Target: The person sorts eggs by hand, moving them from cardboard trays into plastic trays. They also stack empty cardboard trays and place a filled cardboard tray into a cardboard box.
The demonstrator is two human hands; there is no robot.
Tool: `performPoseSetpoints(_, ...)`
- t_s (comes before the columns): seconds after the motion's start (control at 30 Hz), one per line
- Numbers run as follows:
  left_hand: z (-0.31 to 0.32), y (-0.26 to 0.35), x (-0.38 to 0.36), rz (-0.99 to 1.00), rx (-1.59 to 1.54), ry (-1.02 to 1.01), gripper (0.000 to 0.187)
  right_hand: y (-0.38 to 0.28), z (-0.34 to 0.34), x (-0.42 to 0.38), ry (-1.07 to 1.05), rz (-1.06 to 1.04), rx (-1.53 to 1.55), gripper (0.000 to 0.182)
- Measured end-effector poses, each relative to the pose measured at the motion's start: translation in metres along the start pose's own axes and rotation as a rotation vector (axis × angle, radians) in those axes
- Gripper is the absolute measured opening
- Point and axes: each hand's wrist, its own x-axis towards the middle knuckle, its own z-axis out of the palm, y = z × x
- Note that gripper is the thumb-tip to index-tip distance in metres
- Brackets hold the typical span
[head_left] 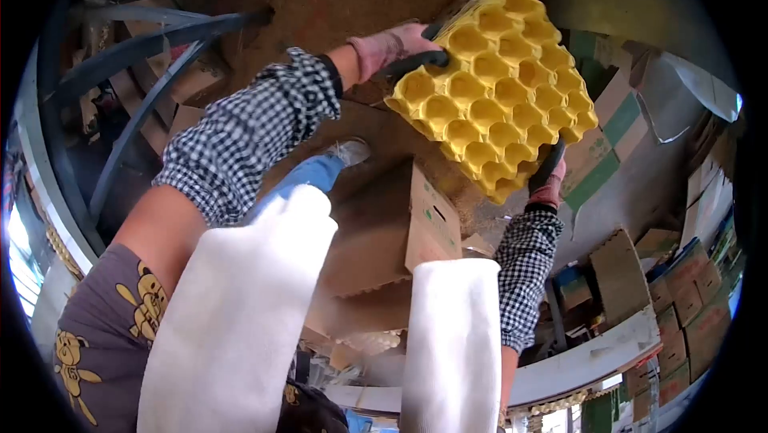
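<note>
The yellow egg trays (pixel 500 89) look like moulded paper pulp, matt and rough. The left glove (pixel 400 51) and right glove (pixel 549 179) pair pink knitted cloth with a dark, smooth, rubbery-looking coating. Crinkled checked cloth forms the left sleeve (pixel 248 137) and right sleeve (pixel 528 273). The carton (pixel 432 217) is matt brown cardboard; the blue-grey frame (pixel 148 117) looks like smooth painted metal, faintly glossy.
</note>
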Motion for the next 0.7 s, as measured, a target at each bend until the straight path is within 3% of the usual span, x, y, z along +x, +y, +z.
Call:
performPoseSetpoints(0.1, 0.006, -0.023, -0.002, 0.026, -0.032, 0.05, 0.058, -0.005, 0.002, -0.013, 0.034, -0.068, -0.352, 0.065)
performPoseSetpoints(0.13, -0.001, -0.032, 0.01, 0.095, 0.438, 0.216, 0.069, -0.002, 0.006, -0.013, 0.051, -0.076, -0.345, 0.065)
performPoseSetpoints(0.2, 0.028, 0.012, -0.024, 0.017, 0.985, 0.509, 0.068, 0.006, 0.005, -0.021, -0.153, -0.119, 0.112, 0.055)
performPoseSetpoints(0.23, 0.034, 0.016, -0.034, 0.125, 1.109, 0.673, 0.061, 0.013, 0.0, -0.032, -0.122, -0.105, 0.128, 0.055)
performPoseSetpoints(0.27, 0.043, 0.014, -0.047, 0.24, 1.219, 0.822, 0.054, 0.018, -0.012, -0.048, -0.089, -0.32, -0.078, 0.053)
performPoseSetpoints(0.3, 0.052, 0.016, -0.061, 0.333, 1.089, 0.829, 0.051, 0.021, -0.027, -0.065, -0.055, -0.522, -0.305, 0.052)
performPoseSetpoints(0.33, 0.064, 0.014, -0.079, 0.434, 0.952, 0.833, 0.048, 0.03, -0.044, -0.1, -0.003, -0.505, -0.307, 0.052)
performPoseSetpoints(0.4, 0.086, -0.017, -0.123, 0.719, 0.958, 0.646, 0.04, 0.047, -0.062, -0.184, 0.302, -0.584, -0.014, 0.029)
performPoseSetpoints(0.47, 0.139, -0.047, -0.2, 0.633, 0.789, 0.201, 0.044, 0.094, -0.114, -0.263, 0.448, -0.462, -0.029, 0.026)
performPoseSetpoints(0.5, 0.172, -0.062, -0.238, 0.768, 0.895, -0.033, 0.04, 0.144, -0.158, -0.295, 0.361, -0.533, -0.114, 0.033)
performPoseSetpoints(0.53, 0.21, -0.083, -0.279, 0.735, 0.886, -0.217, 0.038, 0.167, -0.197, -0.342, -0.057, -0.659, -0.14, 0.031)
performPoseSetpoints(0.57, 0.244, -0.099, -0.314, 0.732, 0.918, -0.433, 0.03, 0.203, -0.213, -0.377, -0.058, -0.503, -0.166, 0.031)
performPoseSetpoints(0.6, 0.276, -0.133, -0.338, 0.464, 0.963, -0.882, 0.029, 0.235, -0.213, -0.404, 0.076, -0.247, -0.111, 0.031)
performPoseSetpoints(0.67, 0.312, -0.204, -0.378, 0.32, 1.255, -1.183, 0.033, 0.296, -0.213, -0.439, 0.219, 0.102, 0.002, 0.031)
performPoseSetpoints(0.7, 0.322, -0.22, -0.376, 0.326, 1.266, -1.204, 0.033, 0.326, -0.212, -0.447, 0.254, 0.215, 0.014, 0.031)
